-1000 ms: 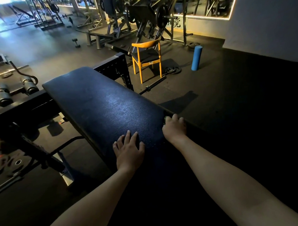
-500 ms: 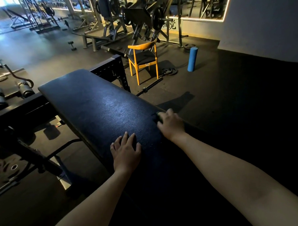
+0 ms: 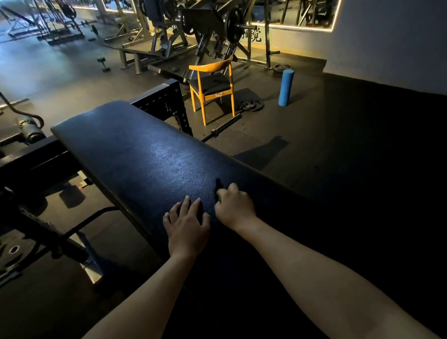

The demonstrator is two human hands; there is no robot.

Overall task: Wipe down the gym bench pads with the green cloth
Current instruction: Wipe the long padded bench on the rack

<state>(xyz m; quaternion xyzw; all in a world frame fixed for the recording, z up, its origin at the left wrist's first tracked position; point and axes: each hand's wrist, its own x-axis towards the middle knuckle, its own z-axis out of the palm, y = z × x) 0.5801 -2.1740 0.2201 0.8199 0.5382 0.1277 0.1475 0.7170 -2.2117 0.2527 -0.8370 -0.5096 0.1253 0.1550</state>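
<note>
A long black bench pad point(image 3: 141, 157) runs from the lower middle up to the left. My left hand point(image 3: 186, 229) lies flat on the pad with its fingers spread. Just to its right, my right hand point(image 3: 235, 207) curls round a green cloth point(image 3: 219, 195) and presses it on the pad near the right edge. Only a small dark green bit of the cloth shows beyond the fingers; the rest is hidden under the hand.
The bench's black frame point(image 3: 162, 105) rises behind the pad. An orange chair point(image 3: 212, 86), a barbell point(image 3: 223, 127) and a blue foam roller point(image 3: 285, 87) stand on the floor to the right. Dumbbells point(image 3: 29, 129) rest on a rack at left. Weight machines fill the back.
My right hand has slid leftward across the pad with the cloth, from the right edge toward my left hand. The left hand has stayed flat in place.
</note>
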